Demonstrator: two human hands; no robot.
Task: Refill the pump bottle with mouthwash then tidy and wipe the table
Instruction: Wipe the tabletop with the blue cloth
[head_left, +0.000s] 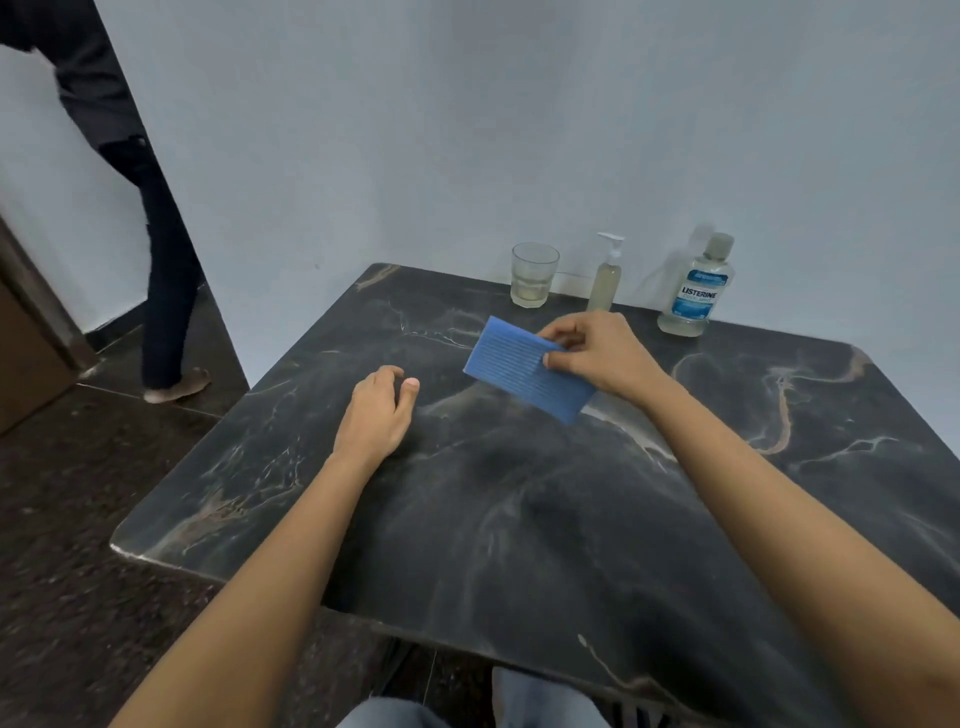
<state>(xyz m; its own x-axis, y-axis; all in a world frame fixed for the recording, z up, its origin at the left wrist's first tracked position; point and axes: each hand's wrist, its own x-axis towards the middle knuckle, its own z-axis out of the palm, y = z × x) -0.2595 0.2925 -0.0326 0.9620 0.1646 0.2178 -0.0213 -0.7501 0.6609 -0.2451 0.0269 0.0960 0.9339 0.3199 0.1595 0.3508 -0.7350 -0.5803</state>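
In the head view the wiping step looks to be in hand: the right hand (597, 358), just above frame centre, pinches one short edge of a blue cloth (524, 369) between thumb and curled fingers. The cloth is a flat rectangle with fine ribs across it, tilted, and I cannot tell whether its lower corner touches the table (519, 519). The left hand (379, 410), left of centre, rests on the top with fingers loosely curled and nothing in it. Along the upper edge of the table, against the wall, stand a clear tumbler (534, 275) holding a little pale liquid, the slim pump bottle (605, 283) full of yellowish liquid with its white pump on, and the clear plastic mouthwash bottle (696, 291), capped, at upper right. So refilling and tidying appear done. The next move likely calls for laying the cloth flat and sweeping it over the glossy, dark, veined stone. At upper left a person's legs (161, 270) cross the floor.
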